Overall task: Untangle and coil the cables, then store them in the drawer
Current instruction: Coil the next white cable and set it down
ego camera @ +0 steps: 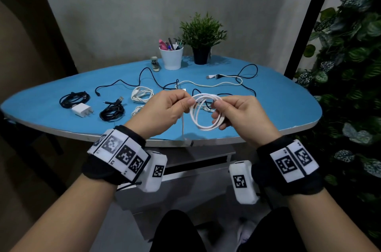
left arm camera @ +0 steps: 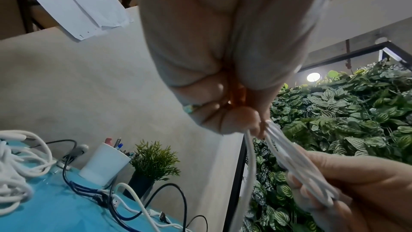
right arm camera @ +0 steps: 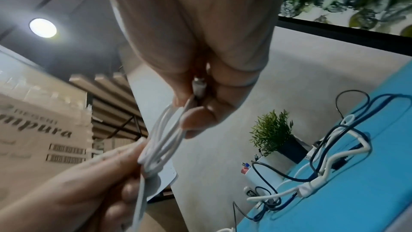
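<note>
Above the near edge of the blue table (ego camera: pixel 268 107) I hold a white cable (ego camera: pixel 203 116) wound into a few loops. My left hand (ego camera: pixel 186 104) pinches the loops on their left side, and a loose tail (ego camera: pixel 182 128) hangs down from it. My right hand (ego camera: pixel 218 110) grips the right side of the loops. In the left wrist view the left hand (left arm camera: pixel 259 128) pinches the strands (left arm camera: pixel 287 156). In the right wrist view the right hand (right arm camera: pixel 191 112) curls round the loops (right arm camera: pixel 165 138), with a connector (right arm camera: pixel 199 87) tucked in the fist. A white drawer (ego camera: pixel 202 172) sits under the table.
On the table lie two black coiled cables (ego camera: pixel 74 98) (ego camera: pixel 112 110), a white charger plug (ego camera: pixel 81 110), a white coil (ego camera: pixel 142 94) and tangled black and white cables (ego camera: pixel 226 82). A pen cup (ego camera: pixel 171 57), potted plant (ego camera: pixel 202 45) and stapler (ego camera: pixel 155 64) stand at the back.
</note>
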`<state>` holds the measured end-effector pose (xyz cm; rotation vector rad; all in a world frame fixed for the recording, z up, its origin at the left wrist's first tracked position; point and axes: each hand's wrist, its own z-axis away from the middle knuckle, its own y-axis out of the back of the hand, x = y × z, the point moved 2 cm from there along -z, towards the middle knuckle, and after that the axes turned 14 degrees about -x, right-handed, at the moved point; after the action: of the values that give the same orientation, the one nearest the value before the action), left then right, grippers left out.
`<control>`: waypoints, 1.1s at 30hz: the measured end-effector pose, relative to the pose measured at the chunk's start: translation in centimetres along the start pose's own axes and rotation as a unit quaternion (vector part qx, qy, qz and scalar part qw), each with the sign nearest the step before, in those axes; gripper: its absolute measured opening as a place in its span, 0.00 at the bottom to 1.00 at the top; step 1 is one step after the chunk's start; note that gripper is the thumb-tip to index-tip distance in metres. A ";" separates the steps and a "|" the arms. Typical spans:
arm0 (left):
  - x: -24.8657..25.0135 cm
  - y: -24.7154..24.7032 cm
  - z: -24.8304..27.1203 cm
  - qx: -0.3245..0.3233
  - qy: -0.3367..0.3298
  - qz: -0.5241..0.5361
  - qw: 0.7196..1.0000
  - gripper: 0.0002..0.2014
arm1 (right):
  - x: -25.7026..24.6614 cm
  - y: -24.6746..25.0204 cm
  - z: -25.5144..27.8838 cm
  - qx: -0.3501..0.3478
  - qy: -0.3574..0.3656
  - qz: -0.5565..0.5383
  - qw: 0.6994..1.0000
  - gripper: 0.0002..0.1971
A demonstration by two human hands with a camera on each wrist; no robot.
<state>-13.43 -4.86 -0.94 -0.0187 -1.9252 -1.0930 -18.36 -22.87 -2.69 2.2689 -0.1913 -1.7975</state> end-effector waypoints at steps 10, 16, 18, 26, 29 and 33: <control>-1.4 -1.3 -0.5 -0.009 0.076 0.041 0.996 0.07 | -0.7 0.9 0.7 0.014 0.017 -0.171 0.985 0.08; 0.1 -1.0 -0.4 0.051 0.047 0.293 0.954 0.08 | -0.2 0.4 0.5 0.002 0.001 -0.098 0.995 0.08; 0.5 -0.9 -0.3 0.054 0.033 0.335 0.940 0.07 | -0.2 0.2 0.5 -0.004 -0.001 -0.083 0.997 0.08; 1.0 -2.4 -0.2 -0.025 0.060 0.410 0.910 0.13 | 0.1 -0.4 -0.2 0.025 0.006 -0.073 0.997 0.07; 1.0 -2.9 -0.2 -0.059 0.074 0.384 0.919 0.16 | 0.3 -0.2 -0.4 0.033 0.005 -0.070 0.997 0.07; 1.1 -3.3 0.0 -0.062 0.084 0.342 0.934 0.04 | 0.1 -0.5 -0.3 0.039 0.011 -0.081 0.996 0.09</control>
<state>-15.41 -7.28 -2.38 -0.6033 -1.5061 -0.7057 -18.10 -22.42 -2.89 2.4201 -0.0749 -1.8732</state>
